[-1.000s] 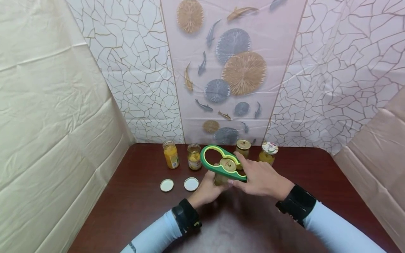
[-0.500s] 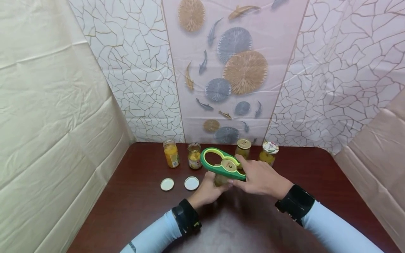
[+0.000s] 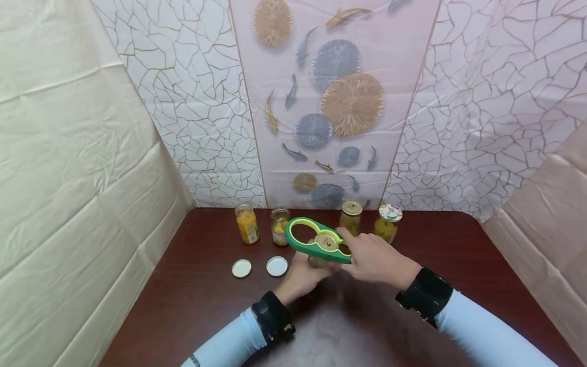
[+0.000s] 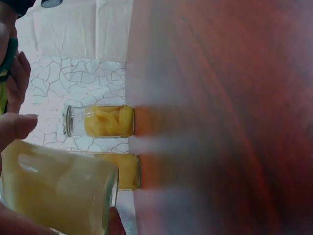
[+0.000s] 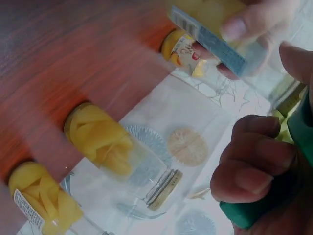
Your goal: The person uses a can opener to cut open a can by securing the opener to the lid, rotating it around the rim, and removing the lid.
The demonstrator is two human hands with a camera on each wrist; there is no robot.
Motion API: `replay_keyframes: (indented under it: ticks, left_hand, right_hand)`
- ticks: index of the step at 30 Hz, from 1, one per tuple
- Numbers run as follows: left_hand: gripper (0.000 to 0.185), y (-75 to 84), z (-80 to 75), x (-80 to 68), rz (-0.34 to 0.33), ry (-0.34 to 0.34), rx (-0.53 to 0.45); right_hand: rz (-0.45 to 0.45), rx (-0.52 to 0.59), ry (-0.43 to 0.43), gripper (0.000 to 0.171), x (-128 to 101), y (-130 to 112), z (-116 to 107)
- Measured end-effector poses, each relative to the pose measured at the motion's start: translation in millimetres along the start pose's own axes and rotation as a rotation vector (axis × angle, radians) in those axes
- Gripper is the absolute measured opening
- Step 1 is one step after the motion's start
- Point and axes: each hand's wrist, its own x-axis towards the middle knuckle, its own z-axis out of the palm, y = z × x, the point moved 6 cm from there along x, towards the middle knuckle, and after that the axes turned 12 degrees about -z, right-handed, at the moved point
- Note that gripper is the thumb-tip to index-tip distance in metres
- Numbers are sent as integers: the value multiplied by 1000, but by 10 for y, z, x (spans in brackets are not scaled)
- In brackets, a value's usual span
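My left hand (image 3: 302,275) grips a glass jar (image 3: 317,261) of yellow fruit at the table's middle; the same jar (image 4: 54,188) fills the lower left of the left wrist view. A green jar opener (image 3: 316,240) with yellow lining sits over the jar's gold lid (image 3: 326,241). My right hand (image 3: 373,257) grips the opener's handle end. In the right wrist view its curled fingers (image 5: 254,166) wrap the green handle (image 5: 259,205), and the left hand's fingertips (image 5: 234,29) press the jar's label.
Two open jars (image 3: 246,223) (image 3: 279,226) of yellow fruit stand at the back left, with two loose white lids (image 3: 241,268) (image 3: 277,266) in front. Two lidded jars (image 3: 350,216) (image 3: 387,221) stand at the back right. Patterned sheets wall in the dark wooden table (image 3: 192,306).
The opener, with the jar and both hands, has shifted slightly left and a little away from me. The grips have not changed.
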Motion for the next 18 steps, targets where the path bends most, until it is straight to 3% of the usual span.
replay_keyframes:
  ticks: [5, 8, 10, 15, 18]
  left_hand:
    - [63, -62, -15, -27, -4, -25, 33]
    - [62, -68, -21, -8, 22, -93, 2]
    - [56, -57, 0, 6, 56, -194, -22]
    - [28, 82, 76, -64, 165, -574, -107]
    - [27, 182, 48, -138, 196, -660, -80]
  right_hand:
    - [-6, 9, -15, 74, -6, -17, 18]
    - [-36, 4, -14, 76, -7, -14, 6]
    - [-69, -14, -13, 77, -14, -5, -18]
    - [-169, -20, -25, 78, -26, 2, -63]
    - [-200, 1, -38, 77, -20, 1, -52]
